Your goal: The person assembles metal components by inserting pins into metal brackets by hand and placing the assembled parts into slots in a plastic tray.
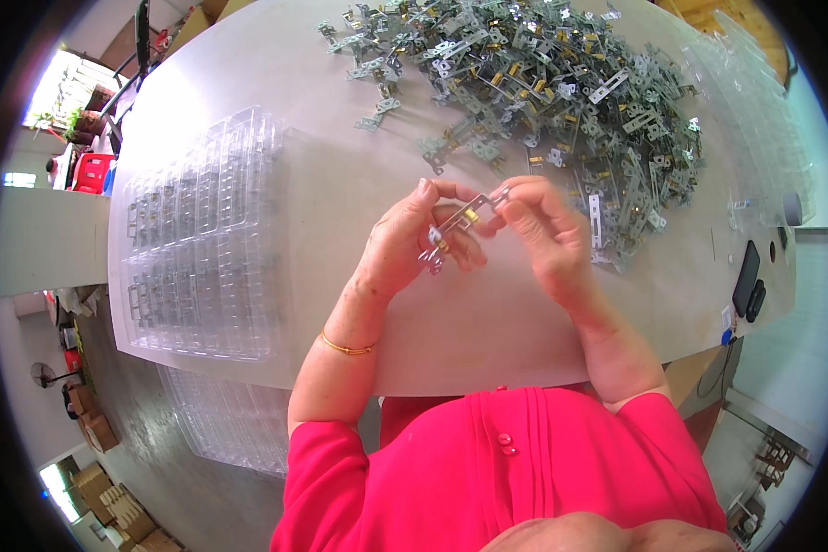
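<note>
Between my two hands is a small metal bracket with a brass-coloured piece on it, held tilted above the table. My left hand has its fingers curled round the lower part of the bracket. The thumb and fingers of my right hand pinch its upper right end. Just beyond my hands spreads a big heap of similar metal brackets, many with brass-coloured parts. To the left lies a clear plastic tray with rows of compartments, several of them filled with metal parts.
Stacked clear plastic trays stand at the table's right end. A black phone and a small dark object lie near the right edge. More clear trays sit below the table's front left edge. Cardboard boxes are on the floor at left.
</note>
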Demonstrator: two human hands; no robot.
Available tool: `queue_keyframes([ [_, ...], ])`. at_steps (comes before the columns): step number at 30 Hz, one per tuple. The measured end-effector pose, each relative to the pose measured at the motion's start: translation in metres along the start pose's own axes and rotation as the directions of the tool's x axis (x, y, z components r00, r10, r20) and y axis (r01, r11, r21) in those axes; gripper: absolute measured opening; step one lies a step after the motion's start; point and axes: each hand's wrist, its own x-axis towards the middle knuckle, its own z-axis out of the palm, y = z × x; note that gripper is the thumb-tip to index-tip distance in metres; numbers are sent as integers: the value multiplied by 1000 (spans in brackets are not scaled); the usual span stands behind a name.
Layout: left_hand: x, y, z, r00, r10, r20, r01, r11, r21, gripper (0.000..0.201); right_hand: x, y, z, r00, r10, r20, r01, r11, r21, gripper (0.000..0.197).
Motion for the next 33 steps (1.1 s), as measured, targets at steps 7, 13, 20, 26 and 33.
queue_keyframes([
  [7, 0, -12, -2, 907, 403, 122, -419, 893, 163, 40, 6, 2, -2, 980, 190, -58, -161, 929, 332, 14],
  [13, 4, -15, -9, 910, 413, 32, -405, 871, 278, 33, 3, 4, 4, 958, 287, 10, -279, 923, 265, 14],
  [20, -1, -6, -2, 958, 275, -80, -252, 942, 222, 32, -2, -2, 9, 1000, -26, -11, 22, 953, -304, 10],
  [26, -3, -11, 6, 972, 139, -191, -49, 909, 414, 32, -4, -2, 11, 1000, 10, -24, -17, 948, -317, 10],
  [33, -3, -12, 9, 971, 165, -175, -52, 854, 517, 32, -2, 2, 9, 1000, -28, -9, 23, 937, -348, 10],
])
